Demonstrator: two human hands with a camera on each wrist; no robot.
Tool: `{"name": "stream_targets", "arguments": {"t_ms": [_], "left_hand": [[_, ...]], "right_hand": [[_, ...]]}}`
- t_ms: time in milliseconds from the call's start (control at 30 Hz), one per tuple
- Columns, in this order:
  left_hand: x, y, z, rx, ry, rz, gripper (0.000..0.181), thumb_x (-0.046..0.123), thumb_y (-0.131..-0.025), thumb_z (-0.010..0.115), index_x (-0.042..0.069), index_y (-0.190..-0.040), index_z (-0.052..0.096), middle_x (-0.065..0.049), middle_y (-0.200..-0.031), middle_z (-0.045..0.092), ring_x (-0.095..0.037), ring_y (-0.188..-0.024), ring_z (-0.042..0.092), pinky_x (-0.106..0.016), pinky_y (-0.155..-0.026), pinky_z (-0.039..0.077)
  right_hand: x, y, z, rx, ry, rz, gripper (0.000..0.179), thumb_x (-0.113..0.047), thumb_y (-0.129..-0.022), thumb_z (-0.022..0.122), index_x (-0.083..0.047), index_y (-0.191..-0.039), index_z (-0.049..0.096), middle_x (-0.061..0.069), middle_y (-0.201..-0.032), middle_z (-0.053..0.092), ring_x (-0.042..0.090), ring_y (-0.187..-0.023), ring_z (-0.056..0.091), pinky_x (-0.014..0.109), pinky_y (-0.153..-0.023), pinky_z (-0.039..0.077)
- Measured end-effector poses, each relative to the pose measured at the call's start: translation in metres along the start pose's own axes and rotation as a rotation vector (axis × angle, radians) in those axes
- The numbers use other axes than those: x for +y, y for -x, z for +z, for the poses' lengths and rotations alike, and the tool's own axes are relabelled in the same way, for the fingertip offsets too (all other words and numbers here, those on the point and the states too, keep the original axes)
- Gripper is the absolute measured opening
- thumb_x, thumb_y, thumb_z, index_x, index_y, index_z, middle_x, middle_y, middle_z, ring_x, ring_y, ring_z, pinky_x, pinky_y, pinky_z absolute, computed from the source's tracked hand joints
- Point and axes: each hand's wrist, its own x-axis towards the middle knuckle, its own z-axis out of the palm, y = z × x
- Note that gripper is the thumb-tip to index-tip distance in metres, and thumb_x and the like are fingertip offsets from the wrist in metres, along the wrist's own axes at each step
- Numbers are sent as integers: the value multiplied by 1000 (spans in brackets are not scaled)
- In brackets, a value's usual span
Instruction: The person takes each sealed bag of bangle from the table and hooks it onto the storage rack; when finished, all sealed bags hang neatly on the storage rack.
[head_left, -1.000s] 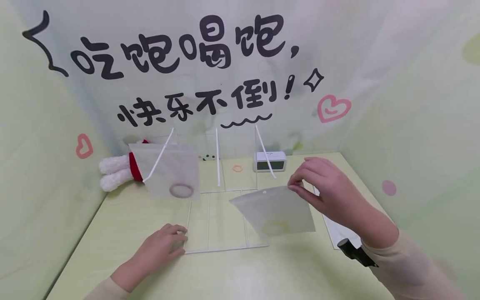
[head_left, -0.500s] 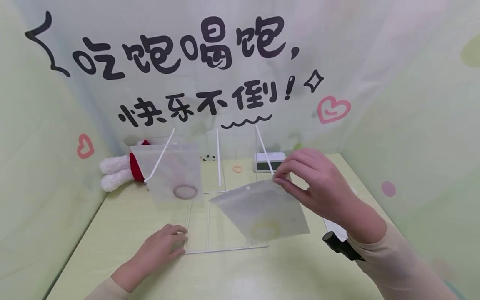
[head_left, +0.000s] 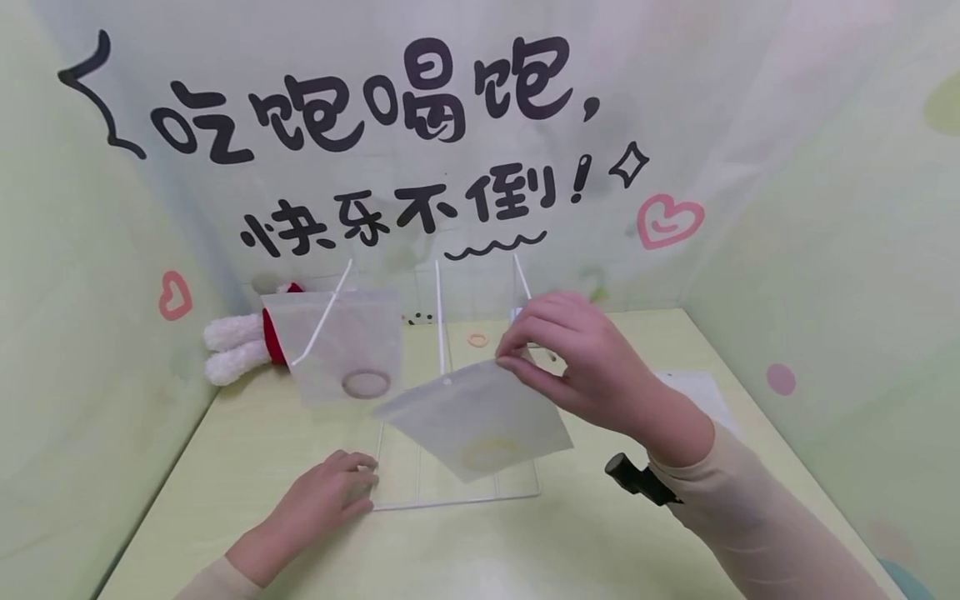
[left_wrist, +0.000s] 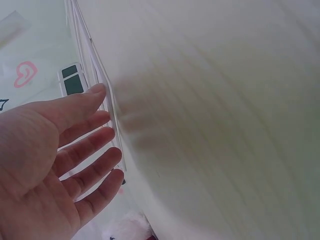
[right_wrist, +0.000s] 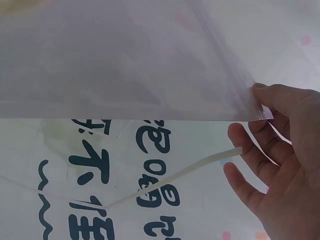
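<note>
My right hand (head_left: 577, 367) pinches the upper right corner of a translucent plastic bag (head_left: 465, 417) between thumb and fingers. A yellow ring-shaped item (head_left: 489, 454) shows faintly inside. The bag's punched hole lies close under the tip of the middle hook (head_left: 440, 317) of a white wire rack. In the right wrist view, another white hook (right_wrist: 175, 177) reaches toward the lower fingers. On the left hook (head_left: 322, 312) hangs a second bag (head_left: 315, 342) holding a brownish ring (head_left: 367, 384). My left hand (head_left: 315, 512) rests with extended fingers against the left side of the rack's base (head_left: 457, 503).
A plush toy (head_left: 238, 342) with white legs and red clothing lies at the back left. Behind the rack is a small orange ring (head_left: 477, 340). A white sheet (head_left: 697, 392) lies at the right. In the left wrist view, a digital clock (left_wrist: 72, 80) stands behind the rack.
My right hand has carried the bag leftward, from the rack's right side to the middle hook; it now hides the clock in the head view. The left hand has stayed at the base.
</note>
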Motion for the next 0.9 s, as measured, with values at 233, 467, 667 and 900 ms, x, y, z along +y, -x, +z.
{"name": "stream_targets", "arguments": {"t_ms": [233, 467, 667, 900], "left_hand": [[0, 1, 3, 4, -3, 14, 24, 27, -81, 87, 18, -101, 79, 3, -121, 70, -18, -104, 63, -33, -79, 60], [2, 1, 0, -1, -1, 6, 25, 25, -81, 87, 17, -102, 79, 2, -122, 70, -19, -104, 63, -33, -79, 60], [4, 1, 0, -16, 1, -20, 26, 28, -82, 86, 16, -104, 80, 2, -124, 70, -19, -106, 64, -34, -82, 61], [5, 2, 1, -24, 3, -31, 26, 28, -82, 86, 16, -104, 80, 3, -124, 70, -18, -107, 64, -36, -84, 61]], "right_hand": [[9, -7, 4, -44, 22, 30, 8, -14, -88, 82, -15, -93, 75, -8, -84, 67, 10, -82, 59, 32, -85, 48], [25, -14, 5, -117, -9, 56, 9, -14, -87, 83, -15, -92, 76, -9, -84, 70, 7, -80, 62, 32, -84, 51], [37, -25, 5, -229, -84, 154, 6, -17, -90, 82, -16, -92, 76, -11, -84, 70, 4, -79, 61, 29, -78, 51], [54, -30, 12, -275, -172, 232, 5, -12, -91, 79, -13, -94, 75, -7, -86, 73, 5, -82, 64, 26, -78, 55]]}}
